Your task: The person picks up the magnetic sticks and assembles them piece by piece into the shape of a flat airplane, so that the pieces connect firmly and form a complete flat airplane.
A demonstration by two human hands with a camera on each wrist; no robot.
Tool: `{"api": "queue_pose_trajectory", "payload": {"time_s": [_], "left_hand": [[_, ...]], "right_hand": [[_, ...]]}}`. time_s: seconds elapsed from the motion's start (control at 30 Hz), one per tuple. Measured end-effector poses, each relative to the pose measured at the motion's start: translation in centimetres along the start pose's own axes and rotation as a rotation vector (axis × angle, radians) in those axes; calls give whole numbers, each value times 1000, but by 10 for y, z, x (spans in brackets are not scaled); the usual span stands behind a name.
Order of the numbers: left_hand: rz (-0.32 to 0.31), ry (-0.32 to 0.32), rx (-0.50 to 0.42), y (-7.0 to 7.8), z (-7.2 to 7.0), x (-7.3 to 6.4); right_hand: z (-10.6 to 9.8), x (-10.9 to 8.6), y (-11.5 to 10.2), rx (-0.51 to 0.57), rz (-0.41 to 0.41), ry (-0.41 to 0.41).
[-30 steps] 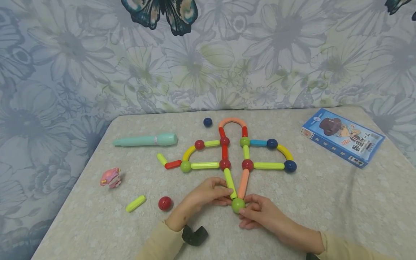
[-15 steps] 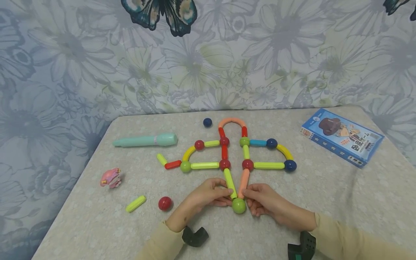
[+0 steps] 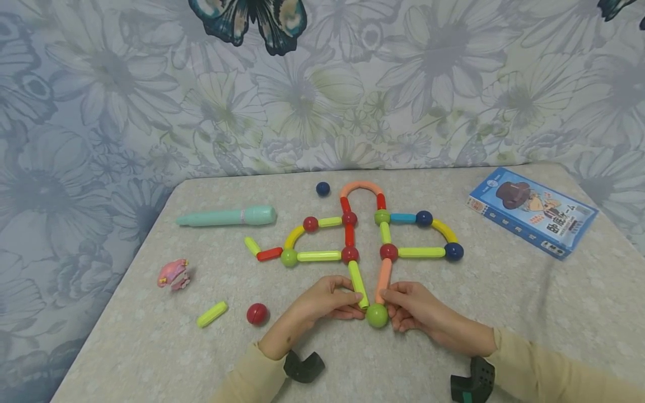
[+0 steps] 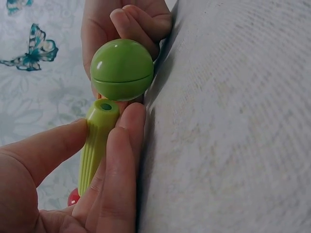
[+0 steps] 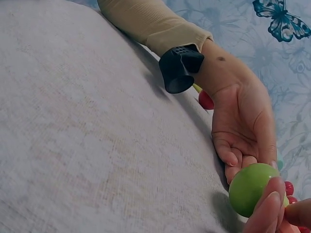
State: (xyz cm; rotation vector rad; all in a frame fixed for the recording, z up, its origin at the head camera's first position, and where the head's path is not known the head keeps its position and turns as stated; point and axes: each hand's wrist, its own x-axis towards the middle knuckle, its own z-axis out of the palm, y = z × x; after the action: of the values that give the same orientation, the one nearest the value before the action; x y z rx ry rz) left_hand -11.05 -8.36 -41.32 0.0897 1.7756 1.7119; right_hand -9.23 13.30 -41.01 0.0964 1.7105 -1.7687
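Observation:
A figure of magnetic rods and balls lies flat on the table in the head view. My left hand (image 3: pixel 325 301) pinches the yellow-green magnetic rod (image 3: pixel 356 280) at its lower left, thumb on top. The orange magnetic rod (image 3: pixel 384 274) is pinched by my right hand (image 3: pixel 423 312), close to the large green ball (image 3: pixel 377 315) at the rod's lower end. In the left wrist view, the bare end of the yellow-green rod (image 4: pixel 96 141) faces the green ball (image 4: pixel 121 68) at a narrow gap. Right-hand fingertips (image 5: pixel 273 194) overlap that ball in the right wrist view.
Left of the hands lie a loose yellow-green rod (image 3: pixel 212 314), a red ball (image 3: pixel 257 314) and a pink figurine (image 3: pixel 173 275). Farther back are a mint pen-shaped object (image 3: pixel 227 216) and a dark blue ball (image 3: pixel 323 189). A blue box (image 3: pixel 533 212) lies at the back right.
My right hand has gone from the green ball to the orange rod. The ball and the figure's right half have shifted slightly right, away from the yellow-green rod; my left hand has stayed put.

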Motion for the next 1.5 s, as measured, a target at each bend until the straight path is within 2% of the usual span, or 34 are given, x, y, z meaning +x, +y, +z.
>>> {"api": "queue_pose_trajectory", "payload": {"time_s": [0.17,0.4,0.77,0.93,1.03,1.17,1.5], "left_hand": [[9,2,14,0,1,0],[35,37,34,0,7,1],[23,97,22,1,16,6],[1,75,13,-1,22,0],[18,79,61,-1,28,-4],[45,115,127,-1,32,-6],[37,126,102,1,32,-10]], "right_hand": [[-3,-1,-1,-4,-2,-1],[-6,-1,-1,5,-3,-17],[-6,-2,-1,25,-16,-24],[-5,-1,-1,30,-13,-28],[-4,-1,-1,22,-11,-21],[-4,-1,-1,12,-9,-10],[-4,0,-1,18,-14,-22]]}}
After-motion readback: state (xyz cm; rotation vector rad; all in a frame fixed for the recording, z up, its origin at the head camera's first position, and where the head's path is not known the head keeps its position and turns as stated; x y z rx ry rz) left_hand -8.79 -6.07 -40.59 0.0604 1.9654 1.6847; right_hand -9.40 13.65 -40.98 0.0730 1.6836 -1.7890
